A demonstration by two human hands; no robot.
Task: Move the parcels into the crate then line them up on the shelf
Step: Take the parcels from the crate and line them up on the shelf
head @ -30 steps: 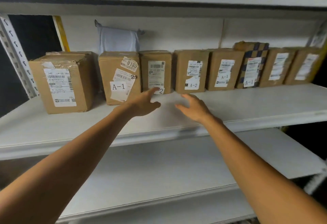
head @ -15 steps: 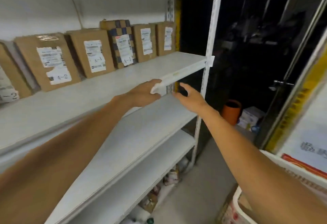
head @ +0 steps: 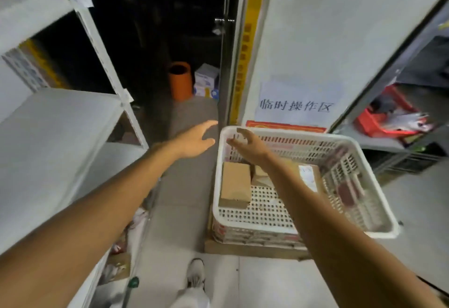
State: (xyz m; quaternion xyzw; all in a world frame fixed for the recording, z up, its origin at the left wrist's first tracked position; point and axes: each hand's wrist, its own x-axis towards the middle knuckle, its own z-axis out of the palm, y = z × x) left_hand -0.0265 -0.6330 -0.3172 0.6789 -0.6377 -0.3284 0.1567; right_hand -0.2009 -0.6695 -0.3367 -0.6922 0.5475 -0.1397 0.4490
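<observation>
Right hand (head: 251,146): extended over the far left corner of the crate, fingers spread and slightly curled, holding nothing.
Left hand (head: 194,141): extended over the floor just left of the crate, fingers loosely apart, thumb out, empty.
Crate (head: 379,200): white perforated plastic, set on a low flat stack on the floor, right of the shelf unit.
Plain parcel (head: 235,183): brown cardboard box lying flat at the left side of the crate floor, below the right hand, not touched.
Labelled parcel (head: 308,176): brown box with a white label, farther right in the crate, partly hidden behind the right forearm.
Third parcel (head: 261,176): brown box between the two, mostly covered by the forearm; details unclear.
Shelf unit (head: 60,123): white boards on the left, visible boards bare.
Paper sign (head: 296,101): white sheet with dark characters on the wall panel behind the crate.
Orange bin (head: 180,80): standing on the floor in the dark area beyond.
Red tray (head: 371,125): on a grey rack at right, contents blurred.
</observation>
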